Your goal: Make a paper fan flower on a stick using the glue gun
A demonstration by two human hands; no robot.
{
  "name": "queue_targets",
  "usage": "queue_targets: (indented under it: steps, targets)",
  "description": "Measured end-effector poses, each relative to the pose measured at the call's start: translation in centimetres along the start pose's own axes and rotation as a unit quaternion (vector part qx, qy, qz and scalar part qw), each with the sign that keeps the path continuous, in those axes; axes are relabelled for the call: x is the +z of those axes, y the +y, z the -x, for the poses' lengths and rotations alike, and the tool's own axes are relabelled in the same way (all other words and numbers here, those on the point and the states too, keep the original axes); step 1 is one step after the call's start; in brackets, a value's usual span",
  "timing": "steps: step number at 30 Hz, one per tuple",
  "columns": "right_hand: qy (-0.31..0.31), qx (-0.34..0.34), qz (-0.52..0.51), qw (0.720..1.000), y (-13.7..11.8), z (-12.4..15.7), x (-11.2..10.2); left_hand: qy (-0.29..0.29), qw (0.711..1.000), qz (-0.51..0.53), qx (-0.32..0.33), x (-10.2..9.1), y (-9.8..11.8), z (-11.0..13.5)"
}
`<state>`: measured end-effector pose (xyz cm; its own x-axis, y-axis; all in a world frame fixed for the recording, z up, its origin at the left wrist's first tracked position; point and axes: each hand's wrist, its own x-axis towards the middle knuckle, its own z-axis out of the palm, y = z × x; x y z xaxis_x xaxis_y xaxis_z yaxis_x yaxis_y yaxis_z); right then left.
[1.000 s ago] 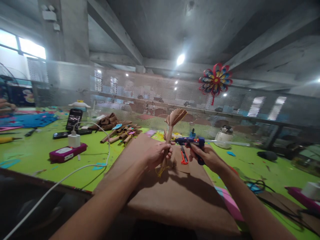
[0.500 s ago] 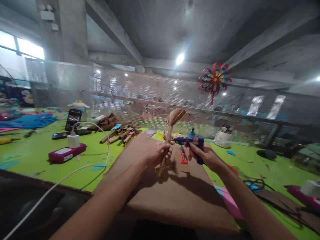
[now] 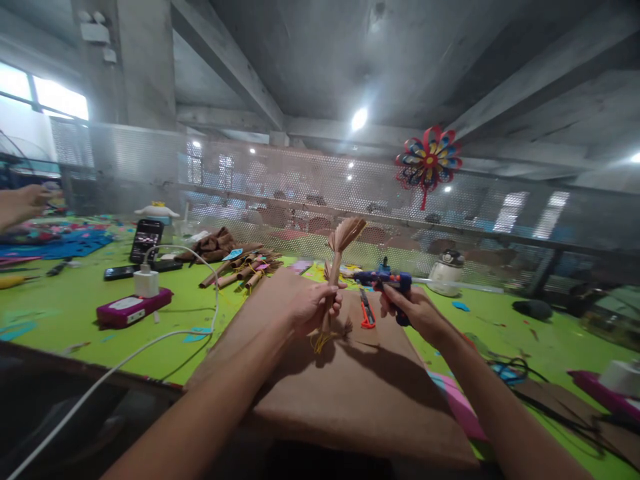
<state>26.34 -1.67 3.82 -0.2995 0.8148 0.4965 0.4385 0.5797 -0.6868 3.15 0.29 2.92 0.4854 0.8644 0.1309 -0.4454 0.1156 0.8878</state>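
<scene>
My left hand (image 3: 316, 305) is closed around the stem of a brown paper craft piece (image 3: 345, 239), which stands nearly upright with a pleated fan at its top. Yellow strings (image 3: 320, 342) hang below the fist. In my right hand (image 3: 413, 308) is a dark blue glue gun (image 3: 387, 280), its nozzle pointing left toward the paper stem and a little apart from it. A clear glue stick (image 3: 467, 285) juts from the gun's back. Between the hands, an orange-handled utility knife (image 3: 367, 310) lies on the brown paper sheet (image 3: 350, 407).
Rolled brown paper pieces (image 3: 245, 267) lie at the left back, near a phone (image 3: 147, 240). A purple power strip (image 3: 135, 308) with a white cable sits at left. A white jar (image 3: 447, 273) stands at right. Another person's hand (image 3: 30, 200) reaches in from far left.
My right hand has drawn the glue gun slightly right, away from the paper stem. The paper piece has shifted a little left. Another person's hand has appeared at the far left.
</scene>
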Motion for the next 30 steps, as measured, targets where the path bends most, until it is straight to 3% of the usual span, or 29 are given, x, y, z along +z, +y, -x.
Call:
queue_targets:
  steps: [4,7,11,15,19,21,24,27,30]
  targets:
    - [0.076,0.02,0.051,0.996,2.2,-0.6,-0.3,0.003,1.0,-0.01,0.004,-0.2,0.0,-0.1]
    - [0.091,0.041,0.178,0.979,4.8,-1.1,-0.6,0.007,1.0,-0.02,0.007,-0.1,-0.1,-0.2]
    - [0.037,0.032,0.317,0.947,7.6,-1.4,-0.9,0.004,0.999,-0.044,0.009,0.0,0.1,-0.3]
    - [-0.046,0.044,0.33,0.942,8.7,-1.1,-1.1,0.003,0.998,-0.066,-0.004,0.1,0.2,-0.3]
    - [-0.138,0.065,0.281,0.947,9.0,-0.9,-1.3,0.003,0.998,-0.065,-0.008,0.0,0.1,-0.4]
    - [-0.155,0.068,0.285,0.943,8.9,-0.8,-1.6,0.003,0.998,-0.063,0.0,0.0,0.1,-0.4]
    - [-0.114,0.05,0.313,0.941,7.8,-0.9,-1.8,0.018,0.997,-0.079,0.005,0.0,0.2,-0.4]
    - [-0.066,-0.006,0.301,0.951,5.8,-1.2,-0.5,0.056,0.992,-0.116,0.009,0.0,0.5,-0.4]
    - [-0.107,-0.085,0.325,0.936,4.1,-1.8,2.3,0.077,0.988,-0.134,0.004,0.0,0.7,-0.4]
